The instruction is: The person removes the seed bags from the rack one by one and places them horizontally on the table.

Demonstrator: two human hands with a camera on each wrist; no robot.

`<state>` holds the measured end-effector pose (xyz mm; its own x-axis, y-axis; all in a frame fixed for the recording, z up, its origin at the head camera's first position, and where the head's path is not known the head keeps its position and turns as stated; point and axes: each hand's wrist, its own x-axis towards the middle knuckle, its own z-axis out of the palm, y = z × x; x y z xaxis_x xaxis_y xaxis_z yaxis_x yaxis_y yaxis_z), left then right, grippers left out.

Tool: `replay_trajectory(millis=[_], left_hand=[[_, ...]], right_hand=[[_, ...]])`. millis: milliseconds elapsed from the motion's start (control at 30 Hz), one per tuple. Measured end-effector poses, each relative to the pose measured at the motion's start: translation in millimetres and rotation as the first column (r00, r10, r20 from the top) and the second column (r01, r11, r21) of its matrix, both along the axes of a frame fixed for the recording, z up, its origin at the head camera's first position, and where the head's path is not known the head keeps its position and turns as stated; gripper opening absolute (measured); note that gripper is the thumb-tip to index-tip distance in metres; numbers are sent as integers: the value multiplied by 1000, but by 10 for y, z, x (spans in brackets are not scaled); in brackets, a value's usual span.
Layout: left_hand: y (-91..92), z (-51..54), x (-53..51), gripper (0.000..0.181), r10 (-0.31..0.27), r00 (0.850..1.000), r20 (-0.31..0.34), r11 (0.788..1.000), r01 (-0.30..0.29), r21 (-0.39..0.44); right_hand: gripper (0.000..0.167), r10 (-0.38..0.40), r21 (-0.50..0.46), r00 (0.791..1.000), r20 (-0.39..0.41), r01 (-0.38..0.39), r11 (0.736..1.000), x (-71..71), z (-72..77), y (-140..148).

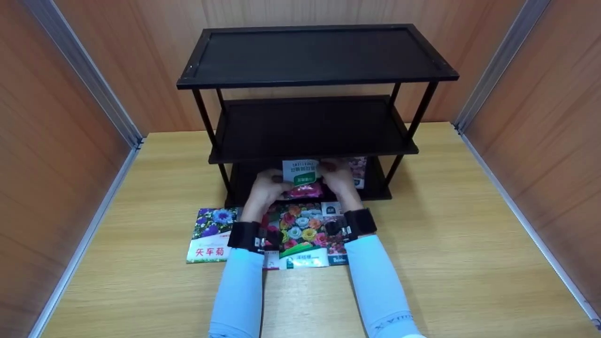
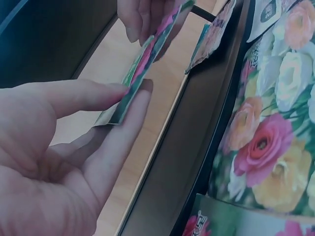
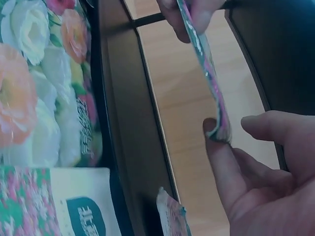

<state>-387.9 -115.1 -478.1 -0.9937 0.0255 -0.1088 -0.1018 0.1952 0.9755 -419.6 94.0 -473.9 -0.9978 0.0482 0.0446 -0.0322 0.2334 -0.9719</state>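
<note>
At the front of the lower shelf, a flower seed packet [image 1: 300, 171] with a white and green end and pink flowers stands upside down between my hands. My left hand [image 1: 267, 188] pinches one side of it between thumb and fingers, as the left wrist view shows. My right hand [image 1: 337, 177] is at the other side. In the right wrist view, its index finger touches the packet edge [image 3: 222, 130], while the thumb stays a little apart. Another seed packet [image 1: 358, 170] with pink flowers stands on the lower shelf, right of my right hand.
A black three-tier rack [image 1: 310, 124] stands against the wooden back wall; its middle tier overhangs my hands. Before it on the table lie several flower seed packets in a row, including a blue cornflower one [image 1: 213, 234] and a multicoloured one [image 1: 303, 234]. My forearms cover some.
</note>
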Motion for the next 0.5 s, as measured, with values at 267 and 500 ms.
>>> replay_trajectory(millis=[267, 500], left_hand=[[73, 14, 12, 43, -89, 994, 57, 996, 89, 4], [108, 1, 21, 41, -127, 992, 23, 991, 126, 41]], right_hand=[[26, 40, 57, 999, 26, -42, 998, -1, 45, 152], [34, 71, 40, 994, 84, -75, 996, 41, 103, 261]])
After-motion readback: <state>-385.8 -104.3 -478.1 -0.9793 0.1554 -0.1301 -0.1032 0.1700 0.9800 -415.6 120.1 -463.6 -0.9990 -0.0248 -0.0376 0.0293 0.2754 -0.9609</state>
